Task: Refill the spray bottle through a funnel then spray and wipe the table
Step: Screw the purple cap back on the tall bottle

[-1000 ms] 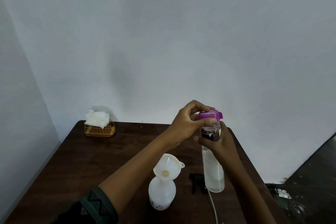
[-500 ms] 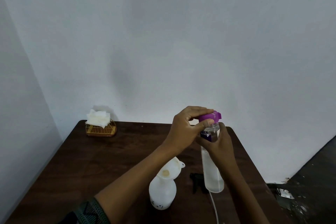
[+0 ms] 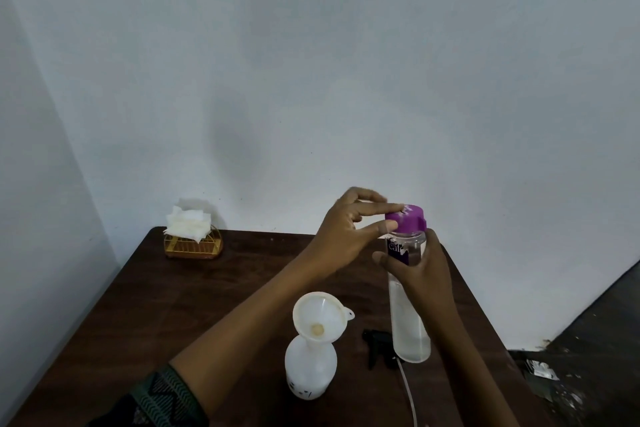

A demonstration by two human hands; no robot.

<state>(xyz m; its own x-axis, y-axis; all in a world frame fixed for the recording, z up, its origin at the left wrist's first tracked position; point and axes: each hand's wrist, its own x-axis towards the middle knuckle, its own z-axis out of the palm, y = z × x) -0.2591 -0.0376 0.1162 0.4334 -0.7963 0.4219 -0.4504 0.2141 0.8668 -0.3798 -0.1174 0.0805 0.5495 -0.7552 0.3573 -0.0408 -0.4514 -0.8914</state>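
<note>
While the right hand (image 3: 420, 274) clamps the clear water bottle (image 3: 408, 315) upright, the left hand's (image 3: 349, 236) fingertips (image 3: 389, 227) pinch its purple cap (image 3: 406, 217), apparently unscrewing it. Below those fingers, the funnel (image 3: 320, 317) sits in the spray bottle (image 3: 310, 366). Next comes lifting the cap off and pouring steadily into the funnel.

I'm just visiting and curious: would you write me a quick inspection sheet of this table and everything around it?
Surface: dark wooden table, dry as far as visible.
Job's things: white spray bottle upright with funnel in its neck; clear water bottle with purple cap; black spray head with tube lying beside it; tissues in a yellow holder.
Clutter: nothing seen.
Grip: left hand pinches the cap; right hand wraps the water bottle.
Cables: nothing seen.
Surroundings: plain walls; debris on floor at right.
</note>
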